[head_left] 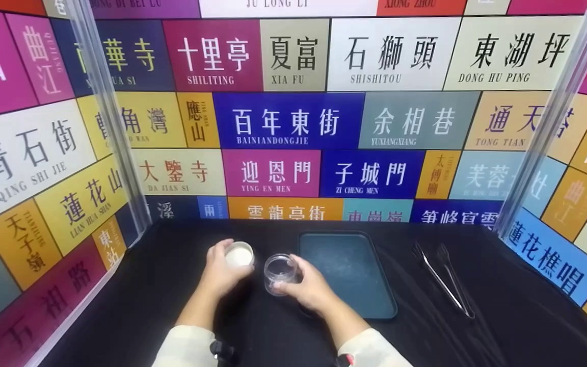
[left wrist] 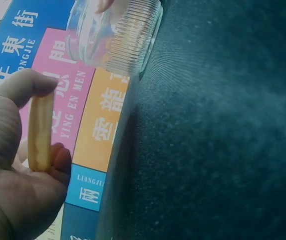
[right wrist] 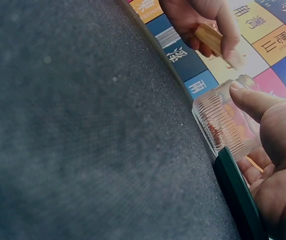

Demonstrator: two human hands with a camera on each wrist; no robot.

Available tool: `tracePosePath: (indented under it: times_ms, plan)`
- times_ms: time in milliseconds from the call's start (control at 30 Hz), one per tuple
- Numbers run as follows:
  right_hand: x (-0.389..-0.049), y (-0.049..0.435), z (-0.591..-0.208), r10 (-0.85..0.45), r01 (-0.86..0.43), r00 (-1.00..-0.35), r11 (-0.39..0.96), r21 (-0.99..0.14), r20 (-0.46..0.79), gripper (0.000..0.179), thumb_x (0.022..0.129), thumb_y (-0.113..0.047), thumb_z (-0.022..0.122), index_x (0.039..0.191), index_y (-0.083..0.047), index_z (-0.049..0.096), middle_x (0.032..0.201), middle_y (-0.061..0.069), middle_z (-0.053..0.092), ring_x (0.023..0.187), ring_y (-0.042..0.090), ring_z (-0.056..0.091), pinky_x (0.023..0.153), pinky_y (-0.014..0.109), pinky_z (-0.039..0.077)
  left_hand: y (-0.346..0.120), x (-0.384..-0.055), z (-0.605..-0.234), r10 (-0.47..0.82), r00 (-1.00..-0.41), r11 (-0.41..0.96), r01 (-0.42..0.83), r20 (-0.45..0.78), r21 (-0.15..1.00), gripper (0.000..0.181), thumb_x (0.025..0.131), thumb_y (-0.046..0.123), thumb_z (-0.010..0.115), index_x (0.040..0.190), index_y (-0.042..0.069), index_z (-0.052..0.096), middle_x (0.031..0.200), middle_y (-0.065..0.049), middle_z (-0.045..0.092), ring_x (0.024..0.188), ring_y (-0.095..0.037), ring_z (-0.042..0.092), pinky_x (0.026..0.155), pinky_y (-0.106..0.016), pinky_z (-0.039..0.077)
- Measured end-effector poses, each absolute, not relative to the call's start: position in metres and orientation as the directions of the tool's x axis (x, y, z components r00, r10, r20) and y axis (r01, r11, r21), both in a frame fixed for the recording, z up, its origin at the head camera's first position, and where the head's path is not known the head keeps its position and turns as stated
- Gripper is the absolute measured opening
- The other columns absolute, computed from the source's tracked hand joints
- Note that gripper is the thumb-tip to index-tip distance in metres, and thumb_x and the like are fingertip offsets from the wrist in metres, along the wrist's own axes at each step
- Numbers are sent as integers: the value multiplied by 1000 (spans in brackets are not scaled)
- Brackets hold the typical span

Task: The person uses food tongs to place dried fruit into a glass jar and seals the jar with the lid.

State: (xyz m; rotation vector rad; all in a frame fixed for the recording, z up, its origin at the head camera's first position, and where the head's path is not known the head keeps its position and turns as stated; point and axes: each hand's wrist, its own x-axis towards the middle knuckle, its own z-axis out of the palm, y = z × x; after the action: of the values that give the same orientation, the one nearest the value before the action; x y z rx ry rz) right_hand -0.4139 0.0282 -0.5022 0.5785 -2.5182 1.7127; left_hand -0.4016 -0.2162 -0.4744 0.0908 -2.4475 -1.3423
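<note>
A round lid (head_left: 239, 254) with a pale inner face is gripped by my left hand (head_left: 220, 272). In the left wrist view the lid (left wrist: 41, 132) is edge-on, a tan wood-coloured rim between thumb and fingers. My right hand (head_left: 310, 285) holds a clear glass jar (head_left: 279, 272), its thumb and fingers curled round the side. Its mouth is uncovered, and the ribbed lower wall of the jar (right wrist: 222, 122) shows in the right wrist view, standing on the black cloth. Lid and jar are a small gap apart, the lid to the left.
A dark teal tray (head_left: 347, 278) lies just right of the jar, its left edge beside my right hand. Metal tongs (head_left: 446, 283) rest farther right on the black cloth (head_left: 268, 331). Clear upright posts and colourful sign-covered panels stand behind and at both sides.
</note>
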Motion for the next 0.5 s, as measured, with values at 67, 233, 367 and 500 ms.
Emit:
tracePosePath:
  times_ms: [67, 233, 367, 500]
  plan:
    - [-413, 28, -502, -282, -322, -929, 306, -896, 238, 89, 83, -24, 91, 158, -1, 48, 151, 23, 61, 139, 39, 59, 123, 58, 43, -215, -402, -475, -220, -939, 529, 114, 265, 841, 92, 74, 25, 93, 151, 6, 48, 155, -23, 41, 132, -41, 55, 115, -57, 47]
    - [-413, 28, -501, -285, -324, -928, 300, -897, 240, 89, 84, -23, 91, 158, -1, 47, 152, 23, 61, 139, 39, 60, 123, 59, 43, -217, -403, -476, -212, -947, 484, 113, 241, 868, 91, 75, 25, 93, 153, 7, 49, 157, -23, 38, 133, -42, 54, 117, -57, 45]
    - [-414, 28, -501, -286, -320, -929, 304, -898, 234, 89, 84, -24, 91, 158, -2, 48, 152, 22, 61, 139, 38, 59, 124, 58, 42, -219, -404, -477, -217, -950, 442, 112, 227, 890, 96, 75, 22, 93, 158, 10, 46, 161, -24, 42, 137, -42, 53, 120, -58, 43]
    - [-414, 28, -502, -284, -329, -927, 305, -894, 244, 87, 83, -24, 91, 156, -2, 49, 151, 22, 62, 139, 39, 59, 124, 59, 42, -219, -404, -480, -205, -955, 354, 133, 215, 926, 99, 75, 14, 92, 161, 9, 41, 161, -22, 49, 140, -39, 53, 123, -56, 40]
